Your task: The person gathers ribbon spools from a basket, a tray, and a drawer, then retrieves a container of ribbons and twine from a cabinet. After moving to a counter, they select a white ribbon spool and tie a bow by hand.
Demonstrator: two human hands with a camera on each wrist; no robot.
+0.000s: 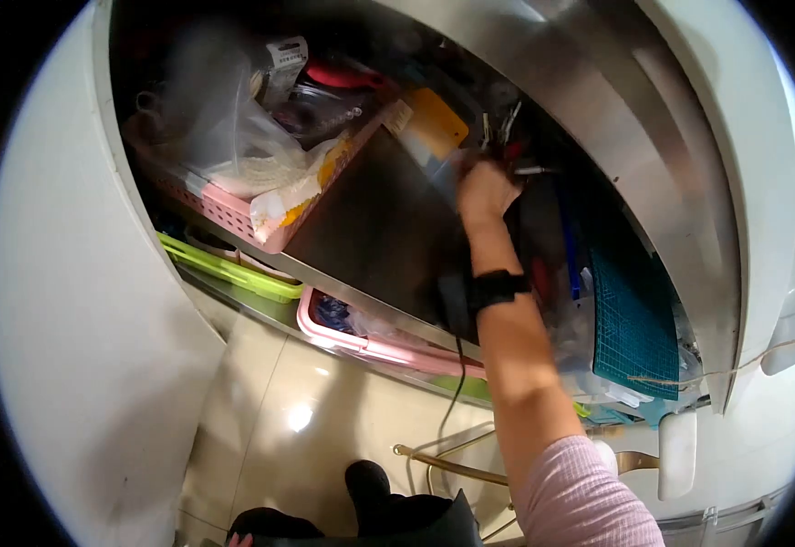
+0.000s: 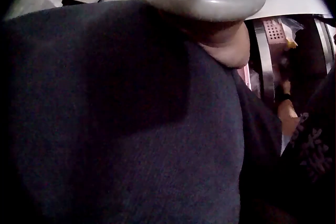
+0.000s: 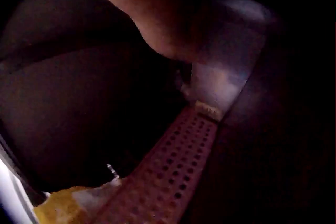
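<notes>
My right hand (image 1: 487, 190) reaches into a dark open drawer, blurred, with its fingers bent down among small items. Close beside its fingers is a translucent, bluish flat piece (image 1: 437, 166), and past that a yellow flat piece (image 1: 439, 120) with a small hole. The right wrist view shows this hand (image 3: 165, 29) overlapping a clear plastic piece (image 3: 218, 85); I cannot tell whether it is gripped. Only the finger ends of my left hand (image 1: 240, 541) show at the bottom edge. In the left wrist view the left hand (image 2: 231, 50) rests on dark cloth (image 2: 131, 103).
A pink perforated basket (image 1: 233, 219) holds plastic bags and packets at the drawer's left. A teal cutting mat (image 1: 634, 319) stands at the right. Below are a green-rimmed bin (image 1: 233, 273) and a pink-rimmed bin (image 1: 388, 351). A black cable (image 1: 457, 392) hangs over the drawer edge.
</notes>
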